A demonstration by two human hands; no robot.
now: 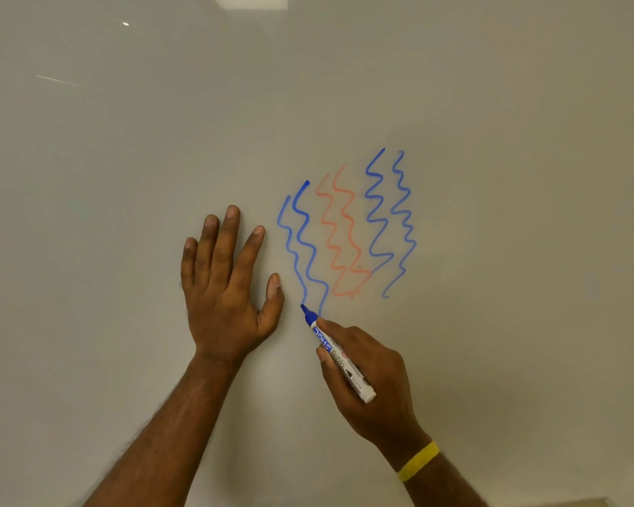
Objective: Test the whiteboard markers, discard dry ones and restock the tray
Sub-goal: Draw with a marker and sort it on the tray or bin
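The whiteboard fills the view. Just past centre toward two o'clock are wavy test lines: two blue pairs with a fainter orange pair between them. The left hand lies flat on the board at nine o'clock of the lines, fingers straight and spread, holding nothing. At five o'clock of it, the right hand grips an uncapped blue marker. Its tip points to eleven o'clock and touches the board at the foot of the leftmost blue line. A yellow wristband circles the right wrist.
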